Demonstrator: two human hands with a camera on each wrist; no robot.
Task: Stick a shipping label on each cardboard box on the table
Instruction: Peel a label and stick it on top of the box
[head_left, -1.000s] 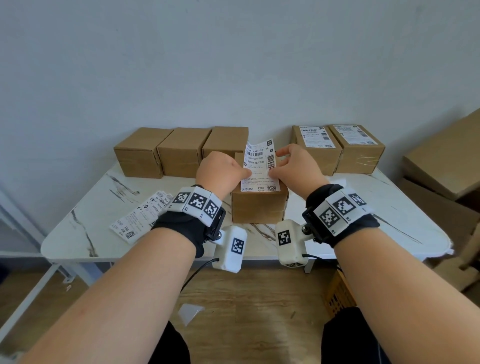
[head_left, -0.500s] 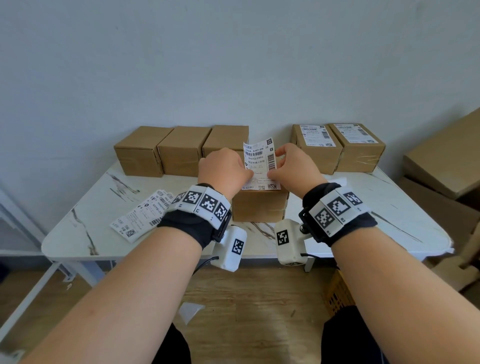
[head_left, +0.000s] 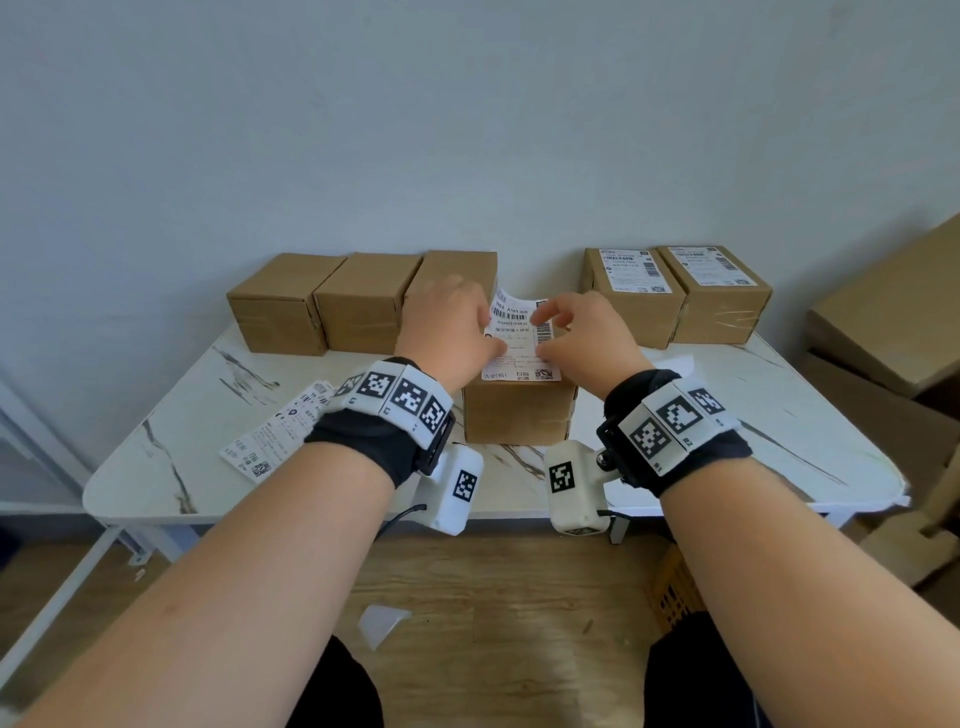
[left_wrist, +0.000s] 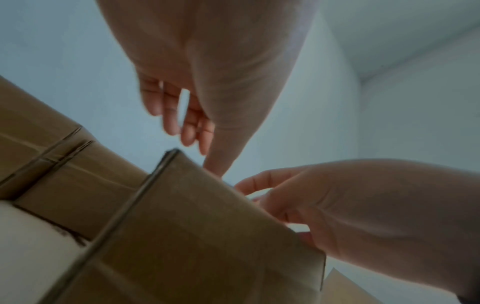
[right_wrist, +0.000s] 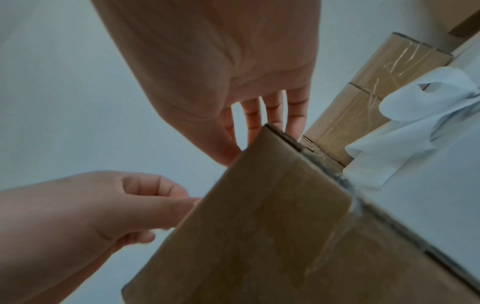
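A white shipping label (head_left: 519, 343) lies along the top of a brown cardboard box (head_left: 519, 415) at the middle of the table. Its near end reaches the box's front edge. My left hand (head_left: 467, 332) pinches the label's left edge and my right hand (head_left: 566, 332) pinches its right edge, both low over the box top. The left wrist view shows the box (left_wrist: 194, 236) from below, with my left thumb touching its top edge. From the right wrist, the same box (right_wrist: 272, 226) fills the lower right; the label is hidden there.
Three plain boxes (head_left: 363, 301) stand in a row at the back left, and two labelled boxes (head_left: 675, 296) at the back right. Loose labels (head_left: 280, 431) lie left of the hands. Peeled backing paper (right_wrist: 420, 98) lies right of the box. Big cartons (head_left: 893, 312) sit beyond the table's right end.
The label, held upright over the box before, has come down flat onto its top. Both hands have moved down and forward with it.
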